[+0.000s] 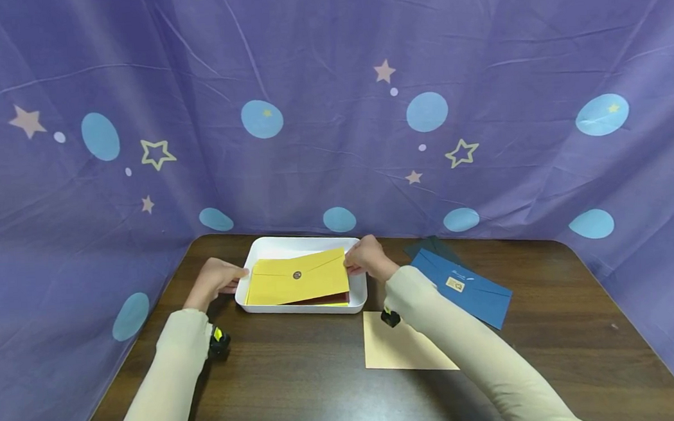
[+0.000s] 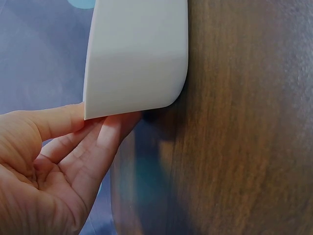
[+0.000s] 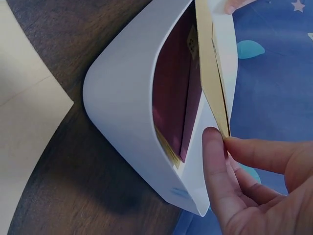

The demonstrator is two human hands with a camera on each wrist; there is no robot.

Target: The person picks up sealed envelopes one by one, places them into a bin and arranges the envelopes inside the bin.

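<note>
A white tray (image 1: 314,310) stands toward the back of the table, with envelopes inside. My left hand (image 1: 219,280) pinches its left rim, thumb over the edge and fingers against the outer wall (image 2: 137,73). A yellow envelope (image 1: 324,277) with a round dark seal lies at the top of the stack. Its right edge is pinched between the thumb and fingers of my right hand (image 1: 367,258), and that end is tilted up. Below it, a dark red envelope (image 3: 173,93) and another yellow edge (image 3: 168,152) show in the tray.
Right of the tray lies a blue envelope (image 1: 484,295) with a pale label, overlapping a dark green envelope (image 1: 440,248). A cream envelope (image 1: 397,348) lies in front, partly under my right forearm. Behind the wooden table (image 1: 289,374) hangs a purple patterned curtain (image 1: 334,159).
</note>
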